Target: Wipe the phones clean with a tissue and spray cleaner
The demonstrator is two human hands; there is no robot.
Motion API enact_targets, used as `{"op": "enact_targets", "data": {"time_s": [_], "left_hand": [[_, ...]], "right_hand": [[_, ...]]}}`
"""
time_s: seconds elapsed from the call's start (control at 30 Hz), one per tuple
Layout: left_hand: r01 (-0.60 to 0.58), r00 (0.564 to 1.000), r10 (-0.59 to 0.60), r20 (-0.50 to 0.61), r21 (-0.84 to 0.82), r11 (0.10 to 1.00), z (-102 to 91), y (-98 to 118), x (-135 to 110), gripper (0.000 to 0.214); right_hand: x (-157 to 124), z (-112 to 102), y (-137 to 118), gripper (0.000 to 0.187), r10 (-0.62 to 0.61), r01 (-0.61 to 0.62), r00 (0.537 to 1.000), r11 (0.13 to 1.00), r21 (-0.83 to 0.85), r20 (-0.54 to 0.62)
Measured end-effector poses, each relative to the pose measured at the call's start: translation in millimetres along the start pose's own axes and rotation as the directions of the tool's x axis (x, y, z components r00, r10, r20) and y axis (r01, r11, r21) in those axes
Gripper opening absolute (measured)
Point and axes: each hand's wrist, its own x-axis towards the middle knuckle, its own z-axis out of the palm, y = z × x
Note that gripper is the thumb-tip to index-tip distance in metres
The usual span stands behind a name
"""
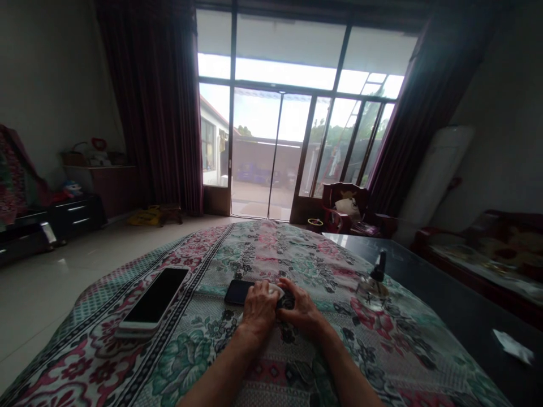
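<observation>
Both my hands meet over a small dark phone [238, 291] lying on a floral cloth [203, 350]. My left hand [258, 310] is curled, pressing a white wad [276, 290] against the phone's right end. My right hand [302, 308] is closed on the phone's right end, where a dark piece [287, 301] shows between the fingers. A larger phone [153, 303] with a black screen and pale edge lies to the left, apart from both hands.
A small clear bottle with a dark top [375, 282] stands on the cloth to the right. Beyond it is a dark glossy table [445, 305] with a white scrap [513, 345]. Glass doors, curtains, a chair and cabinets stand further back.
</observation>
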Motion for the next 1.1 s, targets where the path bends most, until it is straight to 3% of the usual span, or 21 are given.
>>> {"op": "enact_targets", "data": {"time_s": [0.1, 0.27, 0.67, 0.8, 1.1], "left_hand": [[-0.019, 1.000, 0.019, 0.008, -0.016, 1.000, -0.7, 0, 4, 0.030], [0.084, 0.996, -0.084, -0.005, -0.009, 0.996, -5.1, -12, 10, 0.030], [0.365, 0.930, -0.362, -0.068, 0.034, 0.931, -11.3, -69, -1, 0.037], [0.350, 0.935, -0.346, -0.078, 0.049, 0.935, -11.0, -59, -3, 0.038], [0.140, 0.990, -0.140, 0.002, 0.048, 0.989, -4.2, -8, 14, 0.031]], "right_hand": [[1, 0, 2, 0.078, 0.007, -0.007, 1.000, 1.000, 0.009, 0.010], [1, -1, -1, 0.081, 0.033, -0.033, 0.999, 0.999, -0.014, 0.002], [0, 0, -3, 0.079, 0.027, -0.028, 0.999, 0.999, -0.045, -0.019], [1, 0, -4, 0.078, 0.042, -0.042, 0.999, 0.998, -0.052, -0.012], [3, 2, -3, 0.079, 0.036, -0.037, 0.999, 0.999, -0.029, -0.028]]}}
